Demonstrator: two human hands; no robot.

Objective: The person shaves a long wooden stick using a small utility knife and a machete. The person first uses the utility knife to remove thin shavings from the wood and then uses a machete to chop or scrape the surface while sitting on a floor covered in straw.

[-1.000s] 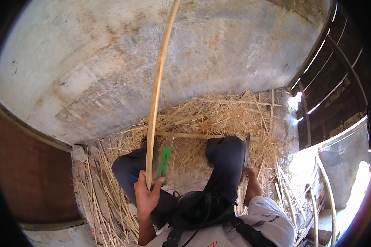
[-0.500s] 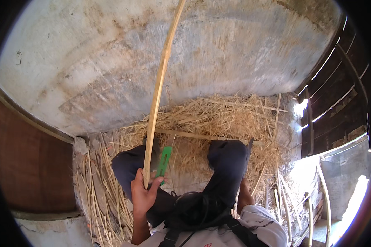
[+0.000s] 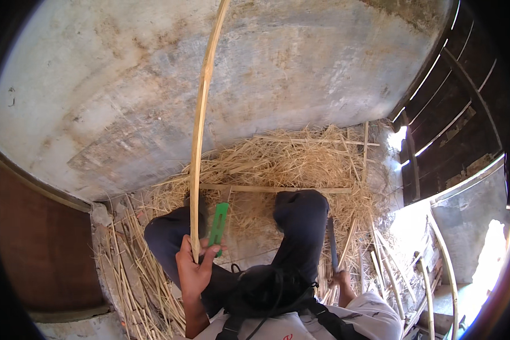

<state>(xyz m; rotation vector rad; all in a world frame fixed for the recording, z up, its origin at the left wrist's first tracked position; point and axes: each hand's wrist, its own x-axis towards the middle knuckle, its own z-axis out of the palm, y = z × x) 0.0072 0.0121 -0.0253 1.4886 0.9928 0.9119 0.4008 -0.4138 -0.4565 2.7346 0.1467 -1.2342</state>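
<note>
My left hand (image 3: pixel 195 266) is closed around the lower end of a long, pale bamboo strip (image 3: pixel 199 119), which rises upright past the top of the view, bending slightly near its top. Beside the strip, a flat green piece with slots (image 3: pixel 219 224) stands at the fingertips of the same hand, seemingly gripped along with it. My right hand (image 3: pixel 341 279), down beside my right leg, is wrapped round the handle of a long knife (image 3: pixel 332 243). Its dark, narrow blade points away from me, alongside the knee.
Straw-like shavings (image 3: pixel 300 161) cover the floor by a stained wall (image 3: pixel 238 79). A wooden bar (image 3: pixel 277 189) lies across beyond my knees. Thin strips (image 3: pixel 136 272) are heaped at the left; several poles (image 3: pixel 445 260) stand at the right near a slatted dark wall (image 3: pixel 453 113).
My right hand and the knife have swung outward from my right leg, so both now show more fully. The bamboo strip stands slightly more upright, and the whole view has shifted a little.
</note>
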